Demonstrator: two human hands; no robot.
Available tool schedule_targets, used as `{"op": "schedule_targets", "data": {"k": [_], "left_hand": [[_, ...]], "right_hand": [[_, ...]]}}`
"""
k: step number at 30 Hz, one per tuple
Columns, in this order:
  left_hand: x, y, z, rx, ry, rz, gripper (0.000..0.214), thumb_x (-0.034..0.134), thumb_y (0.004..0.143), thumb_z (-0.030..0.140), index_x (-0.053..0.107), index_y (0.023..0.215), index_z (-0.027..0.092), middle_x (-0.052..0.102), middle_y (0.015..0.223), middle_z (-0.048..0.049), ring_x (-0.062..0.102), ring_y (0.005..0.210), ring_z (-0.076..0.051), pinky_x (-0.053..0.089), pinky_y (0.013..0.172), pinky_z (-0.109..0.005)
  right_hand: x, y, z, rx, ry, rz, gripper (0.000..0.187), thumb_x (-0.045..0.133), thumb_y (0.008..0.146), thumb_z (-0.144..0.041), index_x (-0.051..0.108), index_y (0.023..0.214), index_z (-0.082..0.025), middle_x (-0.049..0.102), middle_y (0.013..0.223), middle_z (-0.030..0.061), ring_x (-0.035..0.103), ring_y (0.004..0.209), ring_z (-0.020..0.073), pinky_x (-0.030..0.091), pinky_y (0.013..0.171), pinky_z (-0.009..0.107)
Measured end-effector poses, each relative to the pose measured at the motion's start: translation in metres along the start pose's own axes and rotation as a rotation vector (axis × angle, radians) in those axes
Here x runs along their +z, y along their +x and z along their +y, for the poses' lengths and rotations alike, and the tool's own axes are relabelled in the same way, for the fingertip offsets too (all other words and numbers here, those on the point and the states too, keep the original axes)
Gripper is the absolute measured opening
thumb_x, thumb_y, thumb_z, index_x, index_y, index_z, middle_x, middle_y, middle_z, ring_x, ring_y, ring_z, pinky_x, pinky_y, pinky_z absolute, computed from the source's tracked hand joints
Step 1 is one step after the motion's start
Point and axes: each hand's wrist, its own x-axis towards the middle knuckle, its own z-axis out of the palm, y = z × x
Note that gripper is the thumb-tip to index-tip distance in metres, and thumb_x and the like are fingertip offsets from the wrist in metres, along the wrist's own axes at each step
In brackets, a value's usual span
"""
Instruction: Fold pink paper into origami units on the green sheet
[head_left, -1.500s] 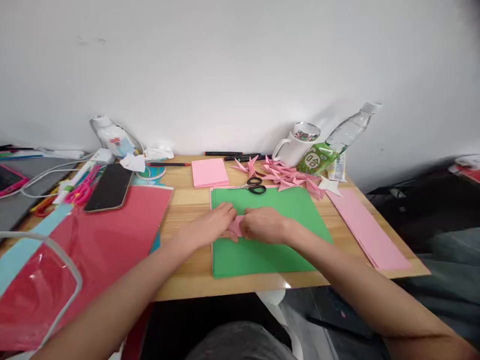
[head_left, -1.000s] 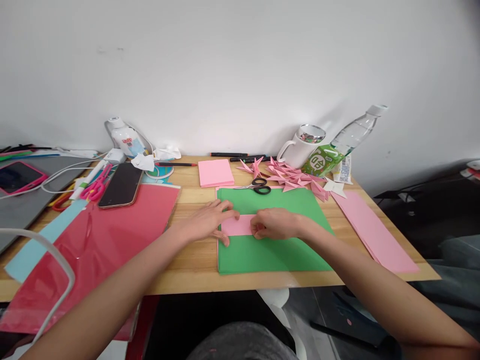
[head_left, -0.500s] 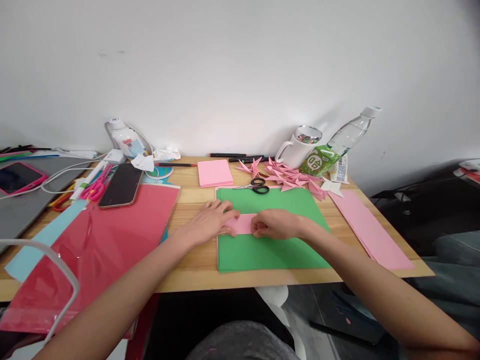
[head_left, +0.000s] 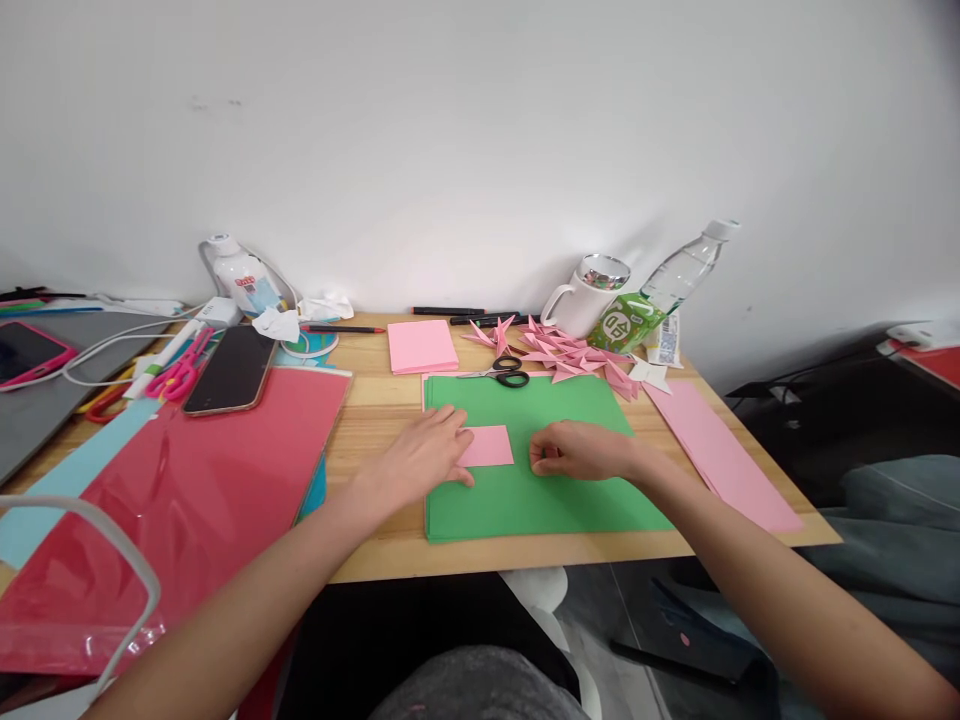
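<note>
A small pink paper rectangle (head_left: 491, 446) lies on a stack of green paper (head_left: 480, 510). My left hand (head_left: 424, 452) rests over its left end, thumb and fingers spread apart, covering that edge. Just right of the rectangle, apart from it, my right hand (head_left: 577, 450) is curled closed above the green sheet, and nothing shows in its fingers. Black-handled scissors (head_left: 511, 374) lie at the top of the green stack. Behind them is a heap of folded pink paper pieces (head_left: 559, 350), with a stack of pink paper squares (head_left: 422, 346) to the left.
Pink paper strips (head_left: 720, 455) lie at the right. A white mug (head_left: 589, 298), green packet (head_left: 626, 320) and leaning water bottle (head_left: 686, 268) stand behind. On the left are a phone (head_left: 232, 370), pink scissors (head_left: 181, 368), a red paper pack (head_left: 225, 470) and a white cable (head_left: 135, 555).
My right hand has come off the pink rectangle and moved right, uncovering its right end. The left hand stays at the left end, its thumb farther from the fingers. The view has shifted slightly.
</note>
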Motion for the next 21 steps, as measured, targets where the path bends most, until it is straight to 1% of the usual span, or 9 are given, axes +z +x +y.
{"op": "schedule_targets", "data": {"k": [4, 6, 8, 11, 13, 15, 16, 19, 21], "left_hand": [[0.006, -0.005, 0.013, 0.041, 0.165, 0.012, 0.025, 0.045, 0.091, 0.031, 0.059, 0.089, 0.01, 0.058, 0.089, -0.0106, 0.052, 0.084, -0.023, 0.04, 0.071, -0.033], [0.007, -0.007, 0.018, 0.073, 0.259, -0.006, 0.019, 0.042, 0.09, 0.014, 0.06, 0.092, 0.009, 0.06, 0.086, -0.0119, 0.053, 0.082, -0.024, 0.041, 0.069, -0.034], [0.007, -0.008, 0.021, 0.085, 0.291, -0.01, 0.023, 0.04, 0.085, 0.002, 0.06, 0.093, 0.009, 0.062, 0.085, -0.0132, 0.055, 0.082, -0.025, 0.041, 0.068, -0.035], [0.006, -0.008, 0.022, 0.065, 0.209, 0.026, 0.024, 0.042, 0.081, -0.001, 0.059, 0.092, 0.011, 0.063, 0.087, -0.0137, 0.057, 0.085, -0.024, 0.043, 0.071, -0.034], [0.006, -0.009, 0.019, 0.036, 0.113, 0.063, 0.02, 0.043, 0.082, 0.001, 0.059, 0.087, 0.012, 0.064, 0.082, -0.0115, 0.059, 0.08, -0.022, 0.044, 0.069, -0.032], [0.005, -0.008, 0.015, -0.071, -0.044, 0.166, 0.02, 0.042, 0.085, 0.007, 0.06, 0.08, 0.014, 0.063, 0.071, -0.0071, 0.059, 0.068, -0.018, 0.043, 0.062, -0.028], [0.004, -0.007, 0.013, -0.169, -0.161, 0.26, 0.021, 0.042, 0.086, 0.011, 0.061, 0.077, 0.015, 0.062, 0.066, -0.0044, 0.057, 0.063, -0.016, 0.042, 0.059, -0.026], [-0.001, -0.001, 0.005, -0.544, -0.639, 0.624, 0.019, 0.047, 0.082, 0.021, 0.064, 0.075, 0.016, 0.062, 0.063, 0.0003, 0.055, 0.057, -0.012, 0.039, 0.055, -0.022], [-0.003, 0.007, 0.001, -0.708, -0.966, 0.765, 0.017, 0.053, 0.077, 0.025, 0.066, 0.077, 0.015, 0.064, 0.067, 0.0002, 0.055, 0.059, -0.012, 0.04, 0.054, -0.021]], "right_hand": [[-0.002, 0.003, 0.001, -0.044, 0.033, -0.01, 0.014, 0.053, 0.076, -0.026, 0.065, 0.078, -0.017, 0.063, 0.068, 0.0008, 0.05, 0.057, 0.012, 0.032, 0.05, 0.022], [-0.003, 0.004, 0.003, -0.066, 0.05, -0.011, 0.014, 0.053, 0.076, -0.025, 0.065, 0.077, -0.017, 0.063, 0.067, 0.0002, 0.05, 0.057, 0.0117, 0.033, 0.05, 0.021], [-0.003, 0.004, 0.006, -0.082, 0.103, -0.021, 0.013, 0.054, 0.075, -0.024, 0.064, 0.076, -0.016, 0.062, 0.067, 0.0002, 0.051, 0.057, 0.0115, 0.035, 0.05, 0.021], [-0.003, 0.005, 0.013, -0.085, 0.251, -0.072, 0.014, 0.053, 0.075, -0.025, 0.062, 0.076, -0.014, 0.06, 0.063, 0.0, 0.054, 0.055, 0.0118, 0.04, 0.049, 0.021], [-0.003, 0.007, 0.019, -0.074, 0.385, -0.111, 0.014, 0.057, 0.074, -0.027, 0.062, 0.079, -0.014, 0.06, 0.062, 0.0, 0.057, 0.055, 0.0129, 0.045, 0.051, 0.023], [-0.003, 0.01, 0.022, -0.064, 0.523, -0.112, 0.018, 0.063, 0.071, -0.029, 0.062, 0.081, -0.013, 0.062, 0.064, 0.0005, 0.06, 0.057, 0.0139, 0.049, 0.054, 0.025], [-0.004, 0.013, 0.022, -0.067, 0.604, -0.087, 0.022, 0.066, 0.07, -0.03, 0.062, 0.082, -0.013, 0.063, 0.065, 0.0008, 0.06, 0.058, 0.014, 0.05, 0.055, 0.026], [-0.005, 0.021, 0.015, -0.151, 0.895, 0.125, 0.034, 0.072, 0.067, -0.036, 0.064, 0.091, -0.013, 0.067, 0.075, 0.0038, 0.063, 0.066, 0.0142, 0.053, 0.063, 0.028], [-0.005, 0.029, 0.006, -0.239, 1.054, 0.277, 0.042, 0.071, 0.069, -0.041, 0.063, 0.1, -0.014, 0.068, 0.093, 0.0075, 0.065, 0.082, 0.0156, 0.054, 0.074, 0.03]]}}
